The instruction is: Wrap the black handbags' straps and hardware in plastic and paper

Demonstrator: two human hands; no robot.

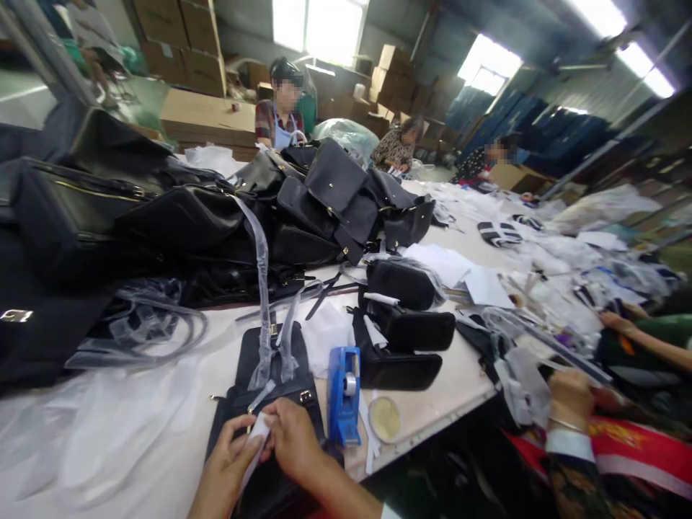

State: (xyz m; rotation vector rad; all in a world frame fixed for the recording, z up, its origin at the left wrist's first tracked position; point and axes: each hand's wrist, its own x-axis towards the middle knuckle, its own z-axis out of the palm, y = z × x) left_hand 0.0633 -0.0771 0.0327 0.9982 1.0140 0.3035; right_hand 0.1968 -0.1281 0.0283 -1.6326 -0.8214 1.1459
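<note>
The black backpack (297,388) lies flat on the near part of the white worktable (427,414), its top pointing away from the person, an arrangement that seems to leave its front within reach of both hands. Above it, the left hand (232,450) is nearly closed, thumb and bent fingers pinching a white strip (258,430); the right hand (295,436) is likewise curled in, its fingertips meeting the same strip from the right. The two-handed pinch probably serves to steady so small and limp a piece; whether it touches the bag beneath cannot be told. Two shoulder straps (262,288) wrapped in clear plastic run toward the far side, and the film is likely there to guard their surface from scuffs. Just right of the backpack stands a blue tape dispenser (343,407), upright with its roll, apparently set there to be handy for the right hand; a round yellowish disc (386,419) lies beside it, near the table's edge. Beyond the dispenser, black pouches (419,328) rest side by side, white paper tucked among them, perhaps as padding. Farther off, black bags (338,180) are heaped together, seemingly to free the near side for handling.
</note>
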